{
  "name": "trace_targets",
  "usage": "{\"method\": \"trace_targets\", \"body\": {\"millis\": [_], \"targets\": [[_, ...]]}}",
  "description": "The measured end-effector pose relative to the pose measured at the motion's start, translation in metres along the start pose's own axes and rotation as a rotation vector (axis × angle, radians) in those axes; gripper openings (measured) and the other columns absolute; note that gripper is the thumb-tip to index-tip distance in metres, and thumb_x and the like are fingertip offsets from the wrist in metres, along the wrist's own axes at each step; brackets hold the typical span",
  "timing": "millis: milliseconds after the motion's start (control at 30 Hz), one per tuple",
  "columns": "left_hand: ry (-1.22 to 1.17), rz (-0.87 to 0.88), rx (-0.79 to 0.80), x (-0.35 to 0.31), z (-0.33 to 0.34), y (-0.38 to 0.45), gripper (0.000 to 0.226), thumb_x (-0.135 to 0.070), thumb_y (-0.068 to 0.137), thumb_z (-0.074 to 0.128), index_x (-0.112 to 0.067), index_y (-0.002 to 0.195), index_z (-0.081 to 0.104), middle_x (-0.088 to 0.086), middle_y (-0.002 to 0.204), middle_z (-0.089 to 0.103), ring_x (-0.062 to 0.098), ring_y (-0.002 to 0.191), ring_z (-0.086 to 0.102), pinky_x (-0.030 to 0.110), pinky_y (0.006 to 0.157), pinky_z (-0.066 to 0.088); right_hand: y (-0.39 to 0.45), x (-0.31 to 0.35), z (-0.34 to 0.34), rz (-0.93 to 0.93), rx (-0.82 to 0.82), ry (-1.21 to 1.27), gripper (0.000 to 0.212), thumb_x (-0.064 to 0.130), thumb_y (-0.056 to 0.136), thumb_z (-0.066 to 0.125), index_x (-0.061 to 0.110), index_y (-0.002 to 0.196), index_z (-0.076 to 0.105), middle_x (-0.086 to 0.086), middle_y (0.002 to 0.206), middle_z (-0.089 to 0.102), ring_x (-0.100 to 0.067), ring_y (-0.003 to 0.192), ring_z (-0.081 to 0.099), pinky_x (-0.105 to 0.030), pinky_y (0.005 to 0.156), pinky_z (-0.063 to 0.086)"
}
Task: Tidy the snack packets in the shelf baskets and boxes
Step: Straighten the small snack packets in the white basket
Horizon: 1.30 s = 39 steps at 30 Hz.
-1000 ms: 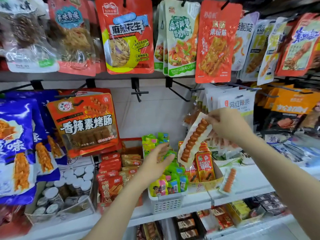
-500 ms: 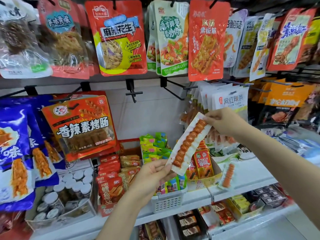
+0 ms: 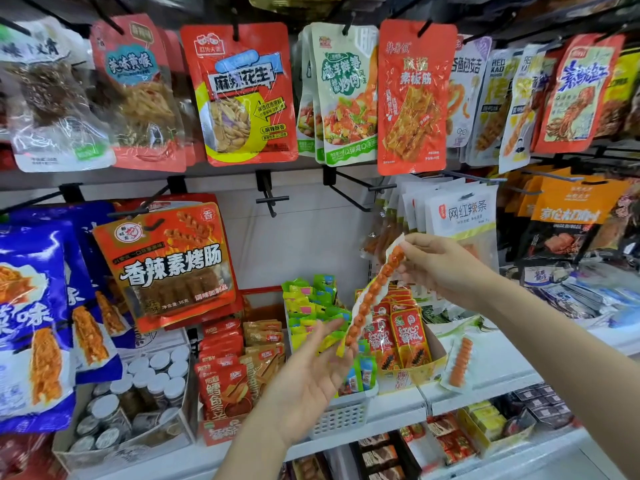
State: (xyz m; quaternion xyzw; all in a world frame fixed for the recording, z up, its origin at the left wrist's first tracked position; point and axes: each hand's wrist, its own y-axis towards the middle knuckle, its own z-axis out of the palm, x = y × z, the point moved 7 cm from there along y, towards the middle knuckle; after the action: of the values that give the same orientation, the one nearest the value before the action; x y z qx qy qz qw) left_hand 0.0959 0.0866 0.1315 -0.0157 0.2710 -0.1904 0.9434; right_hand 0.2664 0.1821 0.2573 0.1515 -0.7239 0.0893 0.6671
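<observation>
The right hand [image 3: 441,268] pinches the top of a long sausage-strip packet [image 3: 375,289] with its fingers [image 3: 408,252]; the left hand [image 3: 311,375] is open below, fingertips touching the packet's lower end. Behind stands a white basket [image 3: 341,415] with green-yellow sachets [image 3: 308,306], beside a yellow box [image 3: 427,370] of red packets [image 3: 410,336]. A second strip packet [image 3: 459,363] lies on the shelf [image 3: 491,368].

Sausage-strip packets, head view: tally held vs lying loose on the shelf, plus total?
Held: 1, the sausage-strip packet, pinched at its top by the right hand, lower end near the open left hand.
Loose on the shelf: 1, the second strip packet.
Total: 2
</observation>
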Motion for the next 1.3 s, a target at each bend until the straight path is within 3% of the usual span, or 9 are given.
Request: {"method": "trace_targets", "body": {"millis": [100,200,367,633,833,900,1000,1133,1300], "targets": [[0.114,0.053,-0.085,0.001,-0.004,0.006,0.044,0.001,0.081,0.067,0.002,0.124,0.059,0.027,0.122,0.064,0.020,0.085,0.071,0.025,0.071,0.060,0.002,-0.005,0.008,0.059,0.088,0.169,0.025,0.018,0.101,0.047,0.007,0.107,0.068,-0.005,0.088,0.068,-0.015,0.083,0.064,-0.029,0.079,0.055],[0.318,0.182,-0.207,-0.003,-0.013,0.006,0.055,0.001,0.066,0.077,-0.005,0.120,0.063,0.012,0.107,0.074,0.021,0.084,0.071,0.025,0.068,0.058,0.002,-0.009,0.011,0.122,0.120,0.319,0.032,0.024,0.103,0.043,0.010,0.120,0.066,-0.013,0.107,0.069,-0.022,0.098,0.068,-0.031,0.079,0.057],[0.693,0.400,-0.308,-0.013,-0.018,-0.003,0.046,-0.014,0.067,0.082,-0.016,0.111,0.066,0.001,0.104,0.075,0.020,0.093,0.072,0.021,0.069,0.055,-0.002,-0.015,0.010,0.067,0.103,-0.086,0.026,0.018,0.091,0.065,0.020,0.117,0.063,-0.006,0.099,0.076,-0.016,0.094,0.072,-0.017,0.071,0.056],[0.408,0.274,-0.154,-0.001,-0.014,-0.007,0.042,-0.005,0.077,0.069,-0.011,0.118,0.061,0.014,0.111,0.073,0.030,0.105,0.069,0.029,0.079,0.058,0.003,-0.016,-0.007,0.042,-0.076,-0.217,0.016,0.013,0.088,0.070,0.029,0.090,0.068,-0.004,0.084,0.077,-0.012,0.077,0.072,-0.017,0.064,0.056],[0.144,0.162,-0.159,0.005,-0.013,-0.005,0.046,-0.023,0.088,0.064,-0.003,0.129,0.055,0.022,0.122,0.066,0.035,0.110,0.066,0.035,0.080,0.059,0.003,-0.016,-0.010,0.038,-0.088,-0.137,0.029,0.012,0.088,0.069,0.016,0.117,0.066,-0.015,0.101,0.073,-0.023,0.087,0.068,-0.037,0.085,0.056],[-0.045,0.048,-0.153,0.012,-0.011,-0.002,0.050,-0.034,0.091,0.060,-0.002,0.129,0.056,0.029,0.126,0.061,0.040,0.114,0.063,0.041,0.084,0.059,0.002,-0.012,-0.007,0.002,-0.062,-0.084,0.033,0.010,0.088,0.067,0.012,0.121,0.064,-0.012,0.102,0.073,-0.018,0.086,0.068,-0.033,0.081,0.057],[-0.175,-0.087,-0.140,0.019,-0.006,0.003,0.043,-0.018,0.090,0.065,0.000,0.128,0.057,0.041,0.129,0.051,0.048,0.113,0.061,0.043,0.080,0.060,-0.003,-0.003,0.002,-0.084,0.020,-0.021,0.030,0.013,0.084,0.068,0.014,0.114,0.068,-0.006,0.099,0.074,-0.013,0.085,0.068,-0.021,0.073,0.054],[-0.014,0.006,-0.219,0.013,-0.012,0.013,0.052,0.009,0.074,0.067,0.010,0.125,0.055,0.031,0.114,0.066,0.034,0.100,0.071,0.027,0.067,0.061,-0.007,-0.001,0.003,-0.111,0.105,-0.105,0.025,0.026,0.087,0.064,0.020,0.110,0.071,-0.008,0.112,0.071,-0.019,0.104,0.068,-0.026,0.089,0.054],[0.399,0.319,-0.381,-0.013,-0.026,0.016,0.042,-0.003,0.076,0.073,-0.005,0.117,0.064,0.010,0.108,0.074,0.023,0.094,0.073,0.027,0.074,0.059,-0.012,-0.022,-0.002,0.134,0.152,0.050,0.046,0.048,0.091,0.051,0.017,0.123,0.062,-0.008,0.112,0.072,-0.022,0.107,0.068,-0.024,0.080,0.057]]}}
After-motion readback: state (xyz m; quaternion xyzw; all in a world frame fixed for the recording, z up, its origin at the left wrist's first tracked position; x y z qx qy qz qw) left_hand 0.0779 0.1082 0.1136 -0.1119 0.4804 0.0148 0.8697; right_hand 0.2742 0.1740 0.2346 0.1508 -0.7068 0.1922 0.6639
